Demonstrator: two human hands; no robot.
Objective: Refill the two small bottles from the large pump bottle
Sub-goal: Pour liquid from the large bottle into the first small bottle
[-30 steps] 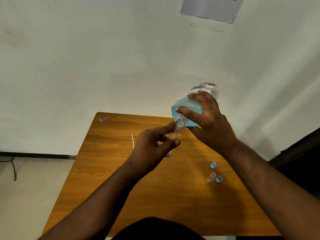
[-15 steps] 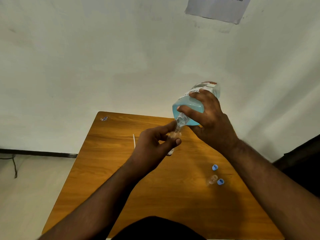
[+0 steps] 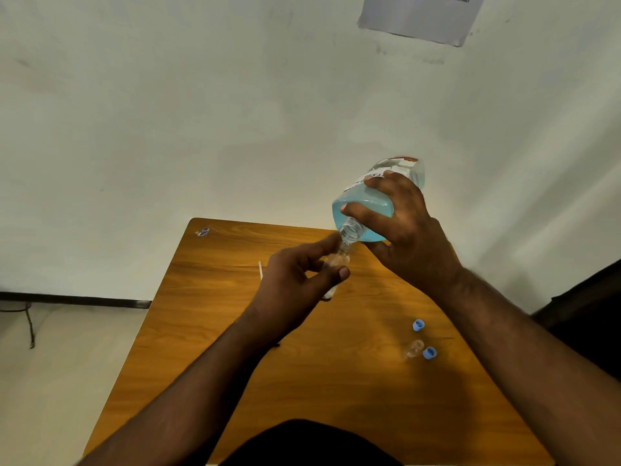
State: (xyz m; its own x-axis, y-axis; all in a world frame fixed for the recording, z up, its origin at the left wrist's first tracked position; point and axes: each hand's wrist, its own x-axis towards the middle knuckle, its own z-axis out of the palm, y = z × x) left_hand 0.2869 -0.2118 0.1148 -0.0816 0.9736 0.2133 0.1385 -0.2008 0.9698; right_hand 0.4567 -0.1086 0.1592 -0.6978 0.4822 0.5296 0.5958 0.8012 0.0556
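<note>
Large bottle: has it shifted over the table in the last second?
No, not noticeably. The large bottle in the right hand stays tipped above the table near its far edge, mouth over the small bottle in the left hand.

The paper sheet (image 3: 421, 15) on the wall shows part of 2 lines of print: "the large contact" and, below it, "bottle". The big bottle (image 3: 369, 200) has a white label with dark letters, mostly covered and unreadable.
</note>
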